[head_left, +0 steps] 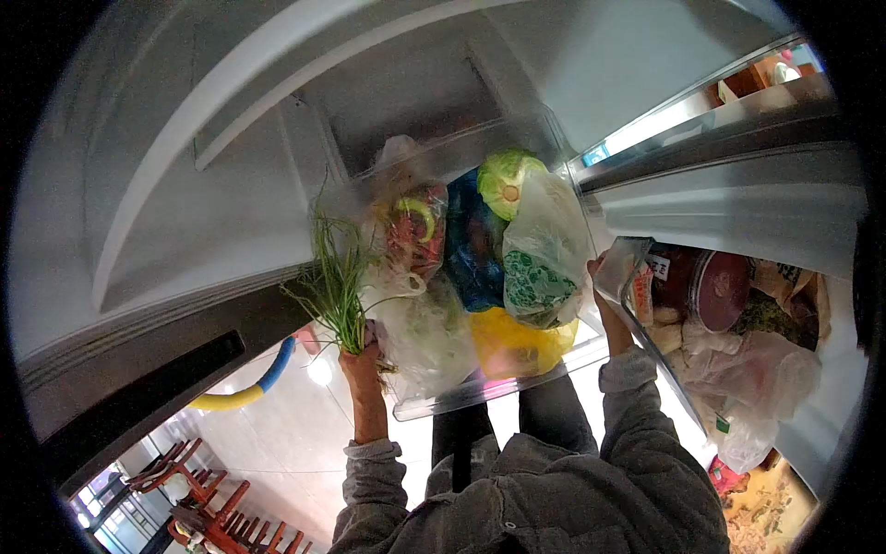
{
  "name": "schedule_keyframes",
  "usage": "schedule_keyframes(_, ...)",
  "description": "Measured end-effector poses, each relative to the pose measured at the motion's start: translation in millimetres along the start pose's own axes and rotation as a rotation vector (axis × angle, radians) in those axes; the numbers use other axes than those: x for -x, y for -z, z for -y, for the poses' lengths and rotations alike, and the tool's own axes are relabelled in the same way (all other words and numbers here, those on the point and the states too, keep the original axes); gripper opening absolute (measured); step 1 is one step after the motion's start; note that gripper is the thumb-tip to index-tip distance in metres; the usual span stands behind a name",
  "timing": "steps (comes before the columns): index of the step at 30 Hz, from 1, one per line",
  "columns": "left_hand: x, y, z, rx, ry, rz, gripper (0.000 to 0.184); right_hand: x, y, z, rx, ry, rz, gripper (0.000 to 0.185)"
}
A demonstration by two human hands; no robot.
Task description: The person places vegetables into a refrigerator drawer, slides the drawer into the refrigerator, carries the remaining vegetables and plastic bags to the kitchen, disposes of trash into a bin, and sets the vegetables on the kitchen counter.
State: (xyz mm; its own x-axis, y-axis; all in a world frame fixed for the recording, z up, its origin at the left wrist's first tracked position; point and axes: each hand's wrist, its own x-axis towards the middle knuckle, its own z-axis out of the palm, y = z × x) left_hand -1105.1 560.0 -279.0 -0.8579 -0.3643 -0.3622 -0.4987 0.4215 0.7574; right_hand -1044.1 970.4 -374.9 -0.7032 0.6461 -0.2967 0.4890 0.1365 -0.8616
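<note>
My left hand (pixel 360 362) is closed around the lower ends of a bunch of scallions (pixel 338 277), whose green leaves fan upward. It is at the left side of a clear fridge drawer (pixel 434 406), which is pulled out. Inside the drawer lie a bag of red peppers (pixel 413 231), a cabbage (pixel 506 183), a blue bag (pixel 473 245), a yellow bag (pixel 524 343), a clear bag (pixel 425 332) and a whitish bag with a green pattern (pixel 544 268). My right hand (pixel 598 270) is at the drawer's right side, beside the door bin; its fingers are mostly hidden.
On the right, the open fridge door carries a clear bin (pixel 637 305) with a round red-lidded container (pixel 722 291) and plastic bags (pixel 752 379). Another door edge (pixel 138 388) runs along the left. Below it are a blue-and-yellow ring (pixel 245 392) and reddish wooden furniture (pixel 217 508).
</note>
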Motion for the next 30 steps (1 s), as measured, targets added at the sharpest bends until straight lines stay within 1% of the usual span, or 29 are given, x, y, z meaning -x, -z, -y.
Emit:
schedule_keyframes(2, -13, -13, -19, -0.042, -0.042, -0.009, 0.027, -18, -7, 13, 0.045, 0.025, -0.003, 0.017)
schedule_keyframes(3, -13, -4, -28, -0.105, -0.043, -0.014, 0.027, -18, -10, 21, 0.058, 0.037, -0.003, 0.016)
schedule_keyframes(6, -45, -31, -73, -0.22, -0.018, -0.015, 0.026, -69, -19, 46, 0.09, 0.071, -0.002, 0.016)
schedule_keyframes(9, -98, -95, -101, -0.11, 0.02, -0.015, 0.026, -143, -28, 64, 0.112, 0.107, 0.003, 0.016)
schedule_keyframes(10, -100, -71, -90, -0.017, -0.013, -0.022, 0.025, -123, -32, 74, 0.15, 0.125, -0.018, 0.016)
schedule_keyframes(11, -102, -67, -78, 0.067, -0.019, -0.043, 0.025, -117, -36, 90, 0.227, 0.132, -0.018, 0.016)
schedule_keyframes(12, -107, -63, -60, 0.013, -0.034, -0.049, 0.025, -108, -39, 107, 0.373, 0.151, -0.02, 0.017)
schedule_keyframes(13, -121, -71, -44, -0.042, -0.049, -0.05, 0.026, -120, -45, 86, 0.361, 0.134, 0.0, 0.018)
schedule_keyframes(14, -122, -65, -31, -0.096, -0.064, -0.054, 0.027, -118, -48, 61, 0.347, 0.119, 0.021, 0.019)
schedule_keyframes(16, -127, -69, -26, -0.144, -0.009, -0.063, 0.028, -119, -58, 38, 0.298, 0.093, 0.019, 0.021)
schedule_keyframes(17, -83, -14, -12, -0.163, 0.012, -0.076, 0.028, -47, -49, 49, 0.253, 0.092, 0.0, 0.022)
schedule_keyframes(19, -106, -14, 20, -0.03, 0.063, -0.048, 0.029, -55, -55, 50, 0.221, 0.078, -0.035, 0.024)
schedule_keyframes(20, -116, -27, 13, 0.039, 0.086, -0.029, 0.029, -89, -66, 38, 0.228, 0.077, -0.048, 0.024)
schedule_keyframes(21, -125, -39, 9, 0.108, 0.111, -0.012, 0.029, -85, -68, 39, 0.235, 0.075, -0.065, 0.025)
schedule_keyframes(23, -119, -37, -4, 0.25, 0.155, 0.031, 0.029, -74, -69, 47, 0.311, -0.008, -0.018, 0.026)
schedule_keyframes(24, -90, -12, -8, 0.193, 0.151, -0.001, 0.029, -44, -57, 59, 0.331, -0.027, 0.017, 0.027)
schedule_keyframes(26, -115, -27, -23, 0.069, 0.162, -0.025, 0.03, -68, -69, 59, 0.335, -0.025, 0.052, 0.026)
schedule_keyframes(29, -159, -83, -27, 0.508, 0.047, -0.007, 0.028, -127, -88, 48, 0.43, 0.001, 0.036, 0.023)
schedule_keyframes(30, -166, -92, -26, 0.288, 0.011, -0.048, 0.027, -136, -91, 47, 0.474, 0.013, 0.02, 0.022)
